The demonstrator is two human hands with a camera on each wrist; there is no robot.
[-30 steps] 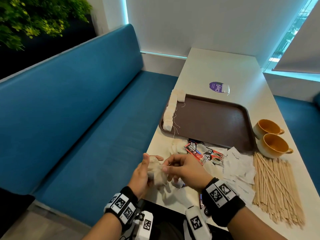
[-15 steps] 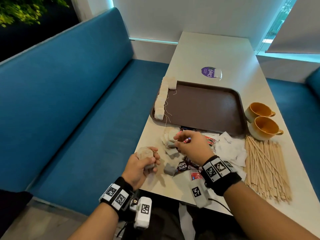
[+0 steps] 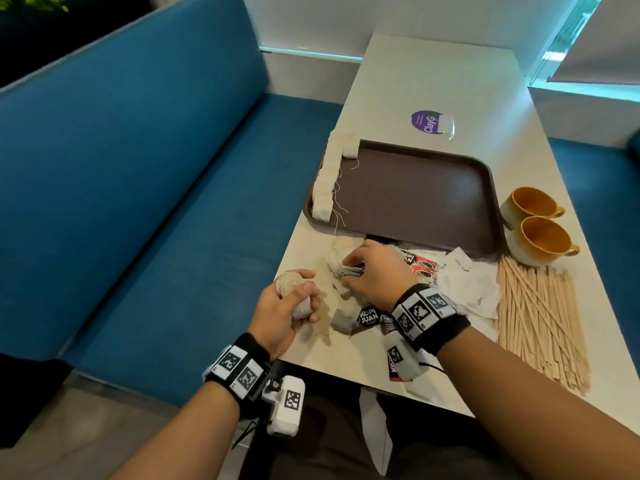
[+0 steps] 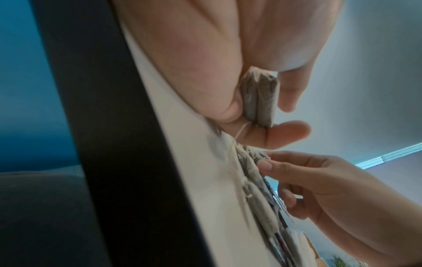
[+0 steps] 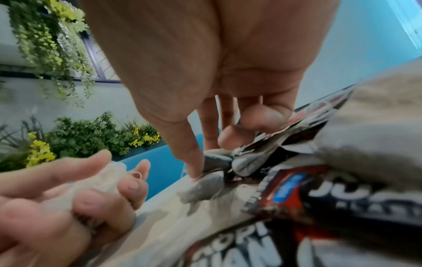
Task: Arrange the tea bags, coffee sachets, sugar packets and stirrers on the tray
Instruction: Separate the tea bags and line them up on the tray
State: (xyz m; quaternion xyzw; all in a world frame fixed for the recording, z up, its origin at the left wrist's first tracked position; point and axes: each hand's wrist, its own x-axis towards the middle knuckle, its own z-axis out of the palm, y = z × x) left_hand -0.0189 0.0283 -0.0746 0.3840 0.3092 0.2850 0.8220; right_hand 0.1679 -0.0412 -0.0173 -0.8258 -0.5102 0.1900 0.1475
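My left hand grips a small bundle of tea bags at the table's near left edge; the left wrist view shows the grey bags squeezed between thumb and fingers. My right hand is curled down into the loose pile of tea bags just in front of the tray and pinches one tea bag with thumb and fingers. The brown tray holds a row of tea bags along its left rim. Coffee sachets, white sugar packets and wooden stirrers lie on the table.
Two orange cups stand right of the tray. A purple-labelled packet lies beyond the tray. A blue bench runs along the table's left side. One loose tea bag lies between my hands.
My right hand has left the bundle in my left hand and moved forward into the loose tea bag pile. The left hand still holds its tea bags.
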